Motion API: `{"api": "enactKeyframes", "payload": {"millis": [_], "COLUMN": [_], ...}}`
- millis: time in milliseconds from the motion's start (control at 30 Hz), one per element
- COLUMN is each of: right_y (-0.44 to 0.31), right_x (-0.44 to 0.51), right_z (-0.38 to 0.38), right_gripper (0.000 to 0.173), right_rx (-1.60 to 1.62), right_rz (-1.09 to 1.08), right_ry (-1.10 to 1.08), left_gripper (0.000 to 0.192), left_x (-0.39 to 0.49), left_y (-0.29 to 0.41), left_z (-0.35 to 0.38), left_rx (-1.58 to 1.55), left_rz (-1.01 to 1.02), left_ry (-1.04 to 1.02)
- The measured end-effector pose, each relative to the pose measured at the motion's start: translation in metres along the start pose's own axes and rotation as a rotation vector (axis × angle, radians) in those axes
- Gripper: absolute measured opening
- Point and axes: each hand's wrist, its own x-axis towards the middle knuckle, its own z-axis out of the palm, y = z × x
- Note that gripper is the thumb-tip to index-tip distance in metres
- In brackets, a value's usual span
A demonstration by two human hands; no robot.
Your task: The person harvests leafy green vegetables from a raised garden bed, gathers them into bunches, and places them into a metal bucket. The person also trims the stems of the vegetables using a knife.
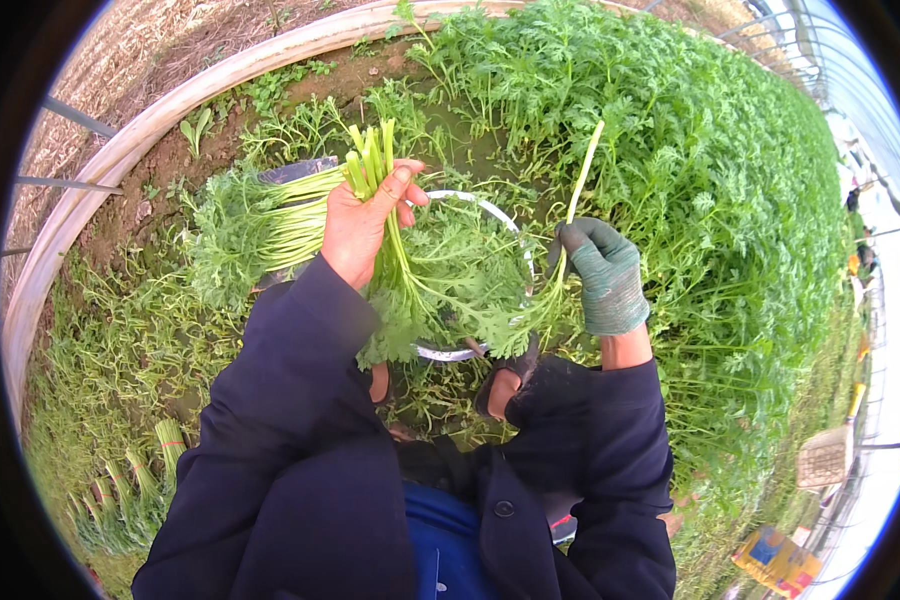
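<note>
Bare, my left hand [367, 217] grips a bunch of leafy green stalks [375, 154], cut ends up and leaves hanging down. A green knit work glove covers my right hand [604, 274], which pinches a single stalk [586, 169] whose pale end points up and whose leaves trail down to the left. Between and below the hands stands a round white-rimmed tub [506, 212] with loose feathery leaves [465, 259] in it. Left of my left hand lies a pile of stalks [296, 225] side by side, leaves to the left, on a dark support [300, 171].
Dense leafy plants [690, 172] grow on the right. Several bundles with red bands [124, 484] stand at the lower left. A pale curved border [217, 71] edges the bed. At the lower right are a basket [825, 456] and a yellow box [776, 561].
</note>
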Motion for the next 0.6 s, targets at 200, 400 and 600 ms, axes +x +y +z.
{"api": "enactKeyframes", "payload": {"millis": [200,400,600], "right_y": [0.031,0.016,-0.043], "right_x": [0.025,0.024,0.027], "right_z": [-0.001,0.007,0.030], "right_gripper": [0.033,0.027,0.053], "right_rx": [-0.965,-0.283,-0.190], "right_rz": [-0.010,-0.043,-0.306], "right_ry": [0.255,0.072,-0.158], "left_gripper": [0.023,0.023,0.018], "left_x": [0.004,0.000,-0.014], "left_y": [0.004,-0.002,-0.016], "left_z": [-0.018,-0.017,0.012], "left_rx": [0.063,0.089,-0.002], "left_rz": [0.126,0.066,-0.161], "left_ry": [0.158,-0.073,-0.471]}}
